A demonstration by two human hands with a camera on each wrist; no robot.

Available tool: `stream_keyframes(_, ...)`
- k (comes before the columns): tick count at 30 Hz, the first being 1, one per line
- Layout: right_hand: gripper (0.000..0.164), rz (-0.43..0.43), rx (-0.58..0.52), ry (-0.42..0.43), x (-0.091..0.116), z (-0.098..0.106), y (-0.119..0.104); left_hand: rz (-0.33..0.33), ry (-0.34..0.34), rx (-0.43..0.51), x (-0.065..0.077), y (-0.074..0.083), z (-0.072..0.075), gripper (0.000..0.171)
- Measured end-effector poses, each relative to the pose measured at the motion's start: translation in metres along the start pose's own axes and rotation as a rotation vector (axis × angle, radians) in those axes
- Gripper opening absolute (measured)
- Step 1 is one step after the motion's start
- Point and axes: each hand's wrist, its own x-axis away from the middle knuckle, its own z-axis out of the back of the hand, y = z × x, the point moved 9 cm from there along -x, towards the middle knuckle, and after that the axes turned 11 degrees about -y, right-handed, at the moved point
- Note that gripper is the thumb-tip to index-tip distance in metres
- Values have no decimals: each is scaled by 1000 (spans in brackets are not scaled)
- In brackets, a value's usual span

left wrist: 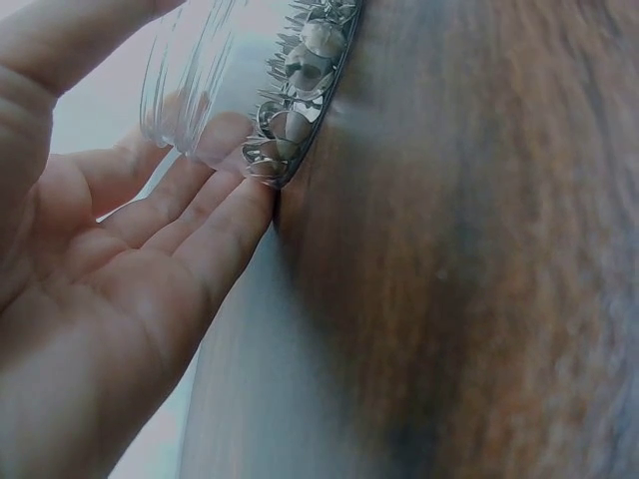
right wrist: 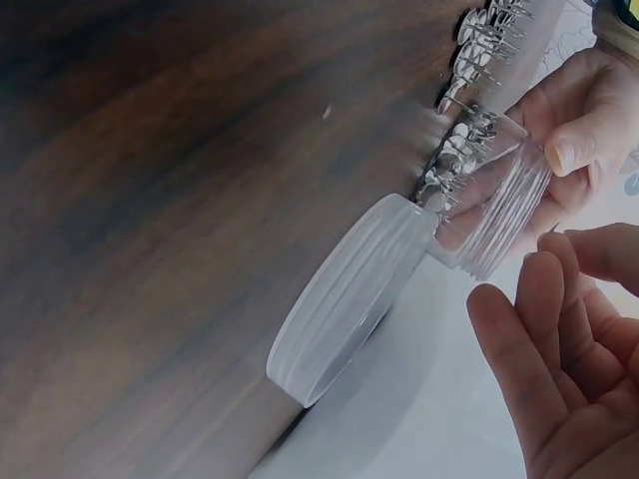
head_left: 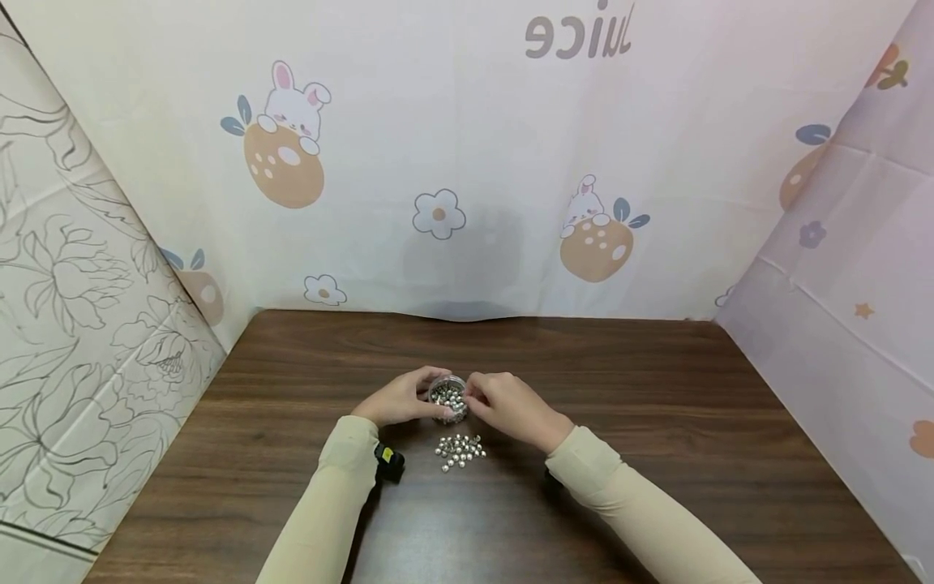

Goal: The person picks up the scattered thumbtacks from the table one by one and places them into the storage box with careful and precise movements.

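L hand (head_left: 397, 401) curled round clear jar (right wrist: 507, 210), upright on table (head_left: 620, 365); tacks (head_left: 448, 395) only in its lower part. R hand (head_left: 511, 408) thumb + index pinched by rim, prob on 1 tack, tho only a tiny tip shows. Status: midway IMO, loose pile (head_left: 460, 451) out front, lid (right wrist: 349, 299) off nearby, jar uncapped.

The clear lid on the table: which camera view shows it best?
The right wrist view: it shows the lid large and uncovered, beside the jar. I cannot make it out in the head view or the left wrist view.
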Motion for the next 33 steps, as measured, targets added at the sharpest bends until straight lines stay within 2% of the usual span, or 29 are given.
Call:
stream_keyframes(5, 7, -16, -7, -21, -6, -4, 0, -5, -2, -4, 4, 7, 0, 71)
stream_keyframes(16, 8, -40, 9, -63, -19, -5, 0, -14, 9, -11, 3, 4, 0, 71)
stream_keyframes(25, 7, -42, 47, -97, -23, -11, 2, 16, 28, -45, 6, 4, 1, 69)
stream_keyframes(33, 17, -37, 23, -99, -21, -11, 1, 10, 23, -30, 5, 3, 2, 69)
